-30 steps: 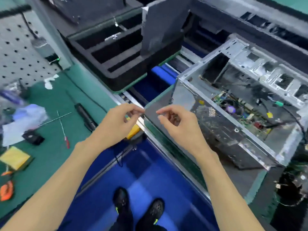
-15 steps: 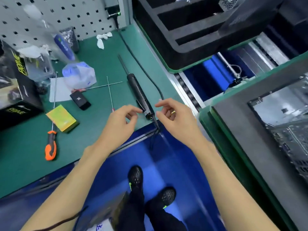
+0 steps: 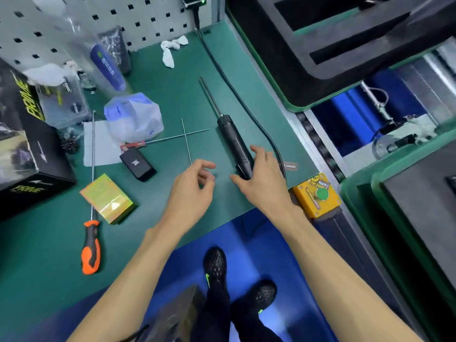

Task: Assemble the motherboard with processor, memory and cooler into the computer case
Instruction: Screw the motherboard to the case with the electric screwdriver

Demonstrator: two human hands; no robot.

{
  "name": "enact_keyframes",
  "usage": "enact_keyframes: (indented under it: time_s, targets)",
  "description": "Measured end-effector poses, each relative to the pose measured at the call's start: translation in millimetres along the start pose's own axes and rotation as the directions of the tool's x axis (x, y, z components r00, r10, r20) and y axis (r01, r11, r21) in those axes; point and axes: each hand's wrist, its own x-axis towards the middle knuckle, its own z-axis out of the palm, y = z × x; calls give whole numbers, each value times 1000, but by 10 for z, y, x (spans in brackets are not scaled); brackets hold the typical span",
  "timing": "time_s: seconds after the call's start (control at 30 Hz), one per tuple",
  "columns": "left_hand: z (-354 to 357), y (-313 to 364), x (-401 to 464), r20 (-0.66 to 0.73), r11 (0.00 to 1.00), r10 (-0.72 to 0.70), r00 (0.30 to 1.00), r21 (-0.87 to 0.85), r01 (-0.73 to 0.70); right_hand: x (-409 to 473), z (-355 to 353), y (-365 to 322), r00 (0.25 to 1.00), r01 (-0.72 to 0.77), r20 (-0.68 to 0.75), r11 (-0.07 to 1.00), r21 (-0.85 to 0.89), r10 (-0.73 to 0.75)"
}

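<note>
On the green worktop [image 3: 172, 95], my right hand [image 3: 261, 183] lies over the rear end of the black electric screwdriver [image 3: 234, 141], fingers spread and only slightly bent, touching its body without closing round it. Its long bit points away from me, and its black cable [image 3: 246, 107] runs beside it up to the pegboard [image 3: 74, 18]. My left hand [image 3: 190, 193] hovers just beside the right one, its grip loosely curled and empty.

Further left, two thin screwdrivers lie crossed; the one with the red handle [image 3: 133, 145] reaches under a crumpled clear plastic bag [image 3: 133, 117], and I cannot tell what the bag holds. Near it sit a small black box [image 3: 137, 164] and a shiny yellow packet [image 3: 107, 198]. An orange-handled screwdriver [image 3: 91, 253] lies near the worktop's front edge. At the far left a black carton [image 3: 27, 144] stands with a clear bag of small parts against it.

To the right, a black foam tray [image 3: 320, 77] shows long slots whose contents I cannot make out. A yellow button box [image 3: 318, 196] sits at the worktop's corner. The computer case is out of sight.
</note>
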Motion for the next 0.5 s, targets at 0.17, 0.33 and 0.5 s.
enact_keyframes:
  time_s: [0.17,0.33,0.5]
  targets:
    - [-6,10,133,27,999,-1,1000,-39,3,112,62,-36,999,-43,-9,999,-9,43]
    - [14,158,232,33,999,37,999,-23,-36,-22,-40,-23,995,-88,-24,987,134,92]
    - [172,489,217,43,992,81,996,-100,-76,-416,-196,60,988,-62,-105,916,397,113]
